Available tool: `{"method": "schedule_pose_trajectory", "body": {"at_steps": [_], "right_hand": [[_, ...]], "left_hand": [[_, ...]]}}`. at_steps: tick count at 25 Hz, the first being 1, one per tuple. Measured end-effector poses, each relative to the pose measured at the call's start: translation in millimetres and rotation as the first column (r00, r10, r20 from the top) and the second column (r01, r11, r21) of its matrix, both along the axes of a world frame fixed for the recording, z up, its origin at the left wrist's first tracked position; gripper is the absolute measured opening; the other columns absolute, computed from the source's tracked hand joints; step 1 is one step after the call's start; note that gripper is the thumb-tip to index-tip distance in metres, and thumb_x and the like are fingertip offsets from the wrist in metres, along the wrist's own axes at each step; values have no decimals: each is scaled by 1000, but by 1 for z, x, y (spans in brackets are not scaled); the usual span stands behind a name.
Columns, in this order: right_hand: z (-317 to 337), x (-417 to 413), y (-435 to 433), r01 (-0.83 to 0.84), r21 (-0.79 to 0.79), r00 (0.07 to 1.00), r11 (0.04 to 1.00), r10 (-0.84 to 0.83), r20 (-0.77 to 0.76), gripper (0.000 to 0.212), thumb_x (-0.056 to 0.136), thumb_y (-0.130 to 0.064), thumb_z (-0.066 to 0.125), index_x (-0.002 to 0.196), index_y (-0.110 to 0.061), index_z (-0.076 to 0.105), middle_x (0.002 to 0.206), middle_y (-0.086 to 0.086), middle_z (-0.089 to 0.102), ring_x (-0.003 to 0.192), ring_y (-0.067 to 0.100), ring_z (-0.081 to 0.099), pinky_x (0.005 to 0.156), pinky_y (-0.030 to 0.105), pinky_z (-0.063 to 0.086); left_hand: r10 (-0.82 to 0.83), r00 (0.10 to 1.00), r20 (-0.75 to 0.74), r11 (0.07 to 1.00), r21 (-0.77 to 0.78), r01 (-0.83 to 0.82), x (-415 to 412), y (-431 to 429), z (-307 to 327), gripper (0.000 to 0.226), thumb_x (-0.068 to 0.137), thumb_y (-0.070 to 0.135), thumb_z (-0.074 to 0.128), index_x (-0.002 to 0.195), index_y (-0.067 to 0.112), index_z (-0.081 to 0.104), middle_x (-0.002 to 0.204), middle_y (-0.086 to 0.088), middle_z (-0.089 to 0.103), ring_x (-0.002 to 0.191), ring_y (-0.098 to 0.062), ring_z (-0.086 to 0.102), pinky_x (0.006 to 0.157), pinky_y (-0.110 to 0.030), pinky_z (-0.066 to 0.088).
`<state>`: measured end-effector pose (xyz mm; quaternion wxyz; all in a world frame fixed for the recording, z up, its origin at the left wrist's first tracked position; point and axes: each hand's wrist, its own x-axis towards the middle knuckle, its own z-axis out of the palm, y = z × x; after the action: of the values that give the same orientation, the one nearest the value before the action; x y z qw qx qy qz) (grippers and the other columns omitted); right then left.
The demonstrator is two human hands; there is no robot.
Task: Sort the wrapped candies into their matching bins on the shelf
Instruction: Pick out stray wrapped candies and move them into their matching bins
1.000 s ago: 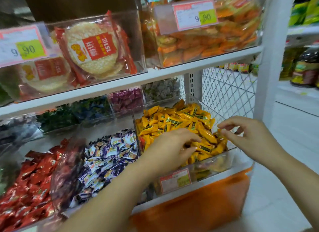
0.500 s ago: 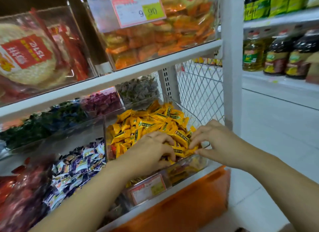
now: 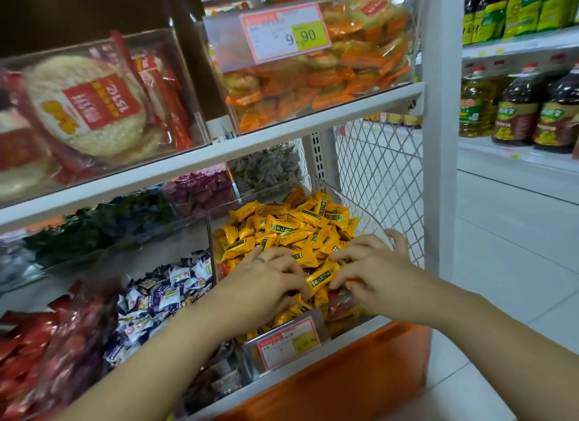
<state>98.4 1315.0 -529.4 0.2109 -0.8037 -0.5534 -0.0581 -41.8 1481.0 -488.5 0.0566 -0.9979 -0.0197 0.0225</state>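
Shelf unit [image 3: 282,144], white, two boards in view; white upright post [image 3: 438,138] at its right end, wire mesh panel [image 3: 376,185] closing that side, just beside the yellow bin.

Neighbouring shelf at far right: at least three oil bottles [image 3: 517,113], well apart from the hands.

Orange panel [image 3: 329,383] runs under the lower board.

Upper board: two clear bins; rice cakes [image 3: 94,107] left, orange packets [image 3: 313,75] right with a 9.90 price tag [image 3: 285,33]. This board overhangs the rear row below and half hides it.

Lower board, front row, three heaps parted by clear walls: red candies [image 3: 31,358], white-and-purple candies [image 3: 163,289], yellow candies [image 3: 282,223] in the rightmost clear bin [image 3: 329,190]. Rear row, at least three: dark green-blue sweets [image 3: 94,229], magenta sweets [image 3: 200,188], grey-green sweets [image 3: 266,166].

Second price label [image 3: 289,342] on the yellow bin's front wall.

Two hands, both inside that bin at its front. Left hand [image 3: 266,282]: fingers curled down into the heap, closing on wrappers; one ring [image 3: 259,259]. Right hand [image 3: 372,270]: thumb and forefingers pinch one yellow candy lying between the hands; little finger raised near the bin's right wall.
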Motion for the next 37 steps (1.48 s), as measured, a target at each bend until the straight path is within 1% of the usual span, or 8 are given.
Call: {"method": "schedule_pose_trajectory", "body": {"at_steps": [3, 6, 10, 17, 20, 24, 32, 37], "right_hand": [[-4, -7, 16, 0, -7, 998, 1000, 0, 60, 51, 78, -42, 21, 101, -47, 66, 132, -28, 47, 135, 13, 25, 103, 49, -21], [-1, 1, 25, 25, 31, 990, 999, -29, 141, 52, 75, -43, 20, 94, -47, 69, 116, -27, 58, 126, 19, 41, 105, 50, -13], [3, 8, 32, 41, -33, 996, 999, -38, 85, 46, 84, -40, 25, 110, -46, 62, 121, -27, 46, 128, 9, 22, 105, 51, -20], [5, 13, 48, 34, 26, 996, 999, -36, 87, 35, 94, -27, 41, 121, -44, 55, 126, -16, 41, 124, 10, 30, 109, 45, -4], [5, 14, 54, 8, 63, 1000, 998, -9, 4, 36, 94, -25, 45, 125, -41, 53, 128, -13, 39, 124, 10, 31, 104, 37, 5], [8, 15, 49, -25, 73, 999, 997, 27, -38, 30, 93, -27, 49, 118, -41, 58, 121, -15, 42, 121, 9, 32, 98, 33, 13], [16, -3, 32, -109, -29, 994, 994, 108, -7, 21, 88, -39, 58, 108, -40, 65, 94, -17, 53, 98, 10, 37, 93, 36, 35], [16, -14, 28, -136, -116, 988, 984, 127, -83, 22, 84, -49, 59, 103, -41, 67, 97, -19, 62, 109, 9, 33, 90, 30, 28]], "left_hand": [[14, 999, 29, 1000, 22, -15, -7, 5, -4, 29, 95, 42, 44, 123, 47, 48, 131, 20, 37, 139, -6, 9, 118, -44, 2], [57, 997, 60, 998, 16, -58, -12, 12, -6, 28, 94, 47, 43, 121, 45, 50, 130, 19, 37, 139, -7, 12, 117, -44, 6], [79, 994, 80, 997, 4, -80, -15, 14, -5, 27, 92, 53, 41, 109, 40, 58, 125, 18, 41, 135, -7, 20, 117, -44, 7], [103, 995, -10, 992, 71, -102, -22, 13, 2, 29, 88, 54, 48, 100, 35, 66, 132, 18, 36, 136, -5, 14, 117, -42, -2], [77, 996, 42, 995, 54, -79, -23, 12, 6, 25, 86, 54, 52, 97, 36, 66, 124, 19, 39, 126, -5, 26, 116, -36, 7], [5, 987, 163, 1000, -5, -4, -6, -3, 7, 25, 91, 44, 51, 115, 40, 57, 118, 19, 48, 113, -6, 39, 98, -25, 26], [11, 999, -30, 996, -93, -14, 11, 3, 2, 45, 89, 16, 58, 130, 33, 50, 125, 13, 52, 107, -9, 52, 86, -25, 35], [-11, 996, -83, 986, -167, -3, 12, 6, 1, 45, 87, 7, 55, 125, 30, 55, 115, 7, 51, 101, -11, 49, 80, -24, 37]]}}
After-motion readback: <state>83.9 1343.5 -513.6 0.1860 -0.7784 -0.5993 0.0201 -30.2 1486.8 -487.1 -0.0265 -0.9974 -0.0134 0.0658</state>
